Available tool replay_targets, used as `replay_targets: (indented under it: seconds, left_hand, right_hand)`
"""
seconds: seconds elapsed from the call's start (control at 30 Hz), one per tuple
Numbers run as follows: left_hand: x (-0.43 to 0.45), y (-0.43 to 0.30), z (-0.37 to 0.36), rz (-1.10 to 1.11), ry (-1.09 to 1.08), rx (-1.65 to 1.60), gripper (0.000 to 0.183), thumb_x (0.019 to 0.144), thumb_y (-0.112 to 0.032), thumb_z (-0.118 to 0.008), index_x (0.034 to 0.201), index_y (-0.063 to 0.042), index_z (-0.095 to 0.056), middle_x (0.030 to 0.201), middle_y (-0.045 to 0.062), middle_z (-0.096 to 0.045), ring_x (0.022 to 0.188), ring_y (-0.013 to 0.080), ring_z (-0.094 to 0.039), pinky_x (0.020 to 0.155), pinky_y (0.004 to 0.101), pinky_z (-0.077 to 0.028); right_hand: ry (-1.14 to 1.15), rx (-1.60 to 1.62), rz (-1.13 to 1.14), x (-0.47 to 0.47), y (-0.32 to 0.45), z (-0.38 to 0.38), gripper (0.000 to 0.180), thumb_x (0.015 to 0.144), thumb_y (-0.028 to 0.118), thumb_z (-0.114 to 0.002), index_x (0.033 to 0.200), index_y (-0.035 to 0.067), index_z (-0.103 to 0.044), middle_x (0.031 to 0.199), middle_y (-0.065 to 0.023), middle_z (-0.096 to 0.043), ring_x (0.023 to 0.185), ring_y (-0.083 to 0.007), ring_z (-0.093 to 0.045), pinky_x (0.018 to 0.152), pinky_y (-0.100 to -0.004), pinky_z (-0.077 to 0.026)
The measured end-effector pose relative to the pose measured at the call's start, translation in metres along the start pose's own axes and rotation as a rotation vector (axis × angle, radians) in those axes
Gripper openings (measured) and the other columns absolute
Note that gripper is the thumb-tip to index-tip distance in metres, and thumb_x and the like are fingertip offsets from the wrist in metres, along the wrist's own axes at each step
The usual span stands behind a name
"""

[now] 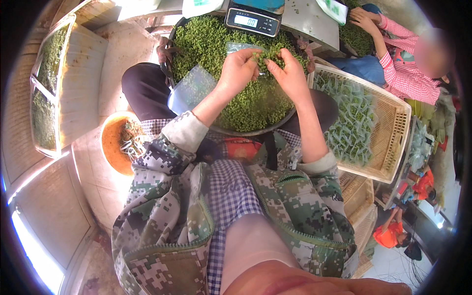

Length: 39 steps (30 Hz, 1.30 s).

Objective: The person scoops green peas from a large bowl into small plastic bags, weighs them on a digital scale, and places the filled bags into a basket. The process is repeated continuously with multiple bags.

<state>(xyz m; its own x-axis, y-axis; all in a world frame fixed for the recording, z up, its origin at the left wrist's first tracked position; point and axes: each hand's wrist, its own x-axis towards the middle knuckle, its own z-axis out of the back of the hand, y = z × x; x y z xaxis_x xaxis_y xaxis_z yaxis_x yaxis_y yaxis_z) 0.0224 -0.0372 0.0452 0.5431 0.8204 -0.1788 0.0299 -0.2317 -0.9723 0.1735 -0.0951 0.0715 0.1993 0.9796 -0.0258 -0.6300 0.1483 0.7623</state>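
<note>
A sprig of small green berries [271, 55], which look like green peppercorns, is between my two hands above a round dark tub [172, 75] heaped with more green berries [243, 107]. My left hand [239, 70] pinches the sprig's left side, its fingertips curled. On the other side my right hand [289, 75] grips it between thumb and fingers. A clear plastic bag [193, 88] lies on the tub's left rim, by my left wrist. More clear plastic [239, 47] shows behind my left fingers. The tub sits between my knees.
A digital scale [254, 21] overhangs the tub's far edge from a metal table [313, 22]. To the right, a cream plastic crate [391, 143] holds rows of filled clear bags [348, 118]. An orange bucket [110, 147] with scraps stands left. A co-worker in a checked shirt [402, 73] sits far right.
</note>
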Motion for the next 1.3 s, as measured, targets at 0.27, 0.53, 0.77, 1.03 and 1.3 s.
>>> replay_targets:
  seconds: [0.27, 0.53, 0.77, 1.03, 1.3]
  left_hand:
    - [-0.004, 0.005, -0.022, -0.530, -0.150, 0.701, 0.023, 0.083, -0.010, -0.054, 0.102, -0.005, -0.065, 0.066, 0.011, -0.062, 0.058, 0.0241, -0.061, 0.059, 0.0349, -0.050]
    - [0.013, -0.001, 0.009, -0.107, -0.059, 0.074, 0.026, 0.093, -0.012, -0.049, 0.110, 0.004, -0.060, 0.060, 0.002, -0.056, 0.053, 0.0082, -0.052, 0.050, 0.0229, -0.044]
    - [0.002, -0.003, 0.012, -0.137, -0.005, 0.143, 0.026, 0.093, -0.012, -0.049, 0.111, 0.001, -0.060, 0.060, 0.001, -0.055, 0.053, 0.0072, -0.051, 0.051, 0.0222, -0.044]
    - [0.003, -0.005, 0.012, -0.456, 0.014, 0.643, 0.028, 0.084, -0.008, -0.056, 0.111, -0.006, -0.063, 0.062, 0.006, -0.059, 0.055, 0.0167, -0.057, 0.055, 0.0281, -0.048]
    - [-0.002, 0.001, -0.026, -0.724, -0.064, 1.096, 0.032, 0.077, -0.008, -0.056, 0.107, -0.009, -0.063, 0.063, 0.008, -0.061, 0.056, 0.0267, -0.060, 0.054, 0.0336, -0.048]
  right_hand:
    - [-0.073, -0.158, -0.015, -0.002, -0.010, -0.003, 0.032, 0.075, 0.011, -0.068, 0.100, 0.002, -0.051, 0.096, -0.0169, -0.059, 0.077, -0.0318, -0.062, 0.067, -0.0378, -0.048]
    - [-0.109, 0.244, 0.061, -0.009, 0.016, -0.008, 0.026, 0.080, 0.010, -0.068, 0.103, 0.002, -0.060, 0.101, -0.0065, -0.062, 0.082, -0.0135, -0.060, 0.068, -0.0258, -0.049]
    - [-0.194, 0.017, 0.234, -0.010, 0.004, -0.006, 0.031, 0.077, 0.019, -0.074, 0.099, 0.003, -0.061, 0.092, -0.0031, -0.054, 0.081, -0.0125, -0.054, 0.076, -0.0273, -0.046]
    - [0.051, 1.047, -0.331, -0.010, -0.033, -0.027, 0.046, 0.082, 0.015, -0.071, 0.116, 0.001, -0.044, 0.092, -0.0047, -0.057, 0.085, -0.0142, -0.057, 0.076, -0.0278, -0.048]
    - [-0.442, 0.223, 0.018, 0.006, -0.063, -0.049, 0.012, 0.080, -0.001, -0.059, 0.087, 0.001, -0.050, 0.079, -0.0054, -0.057, 0.074, -0.0115, -0.051, 0.064, -0.0247, -0.042]
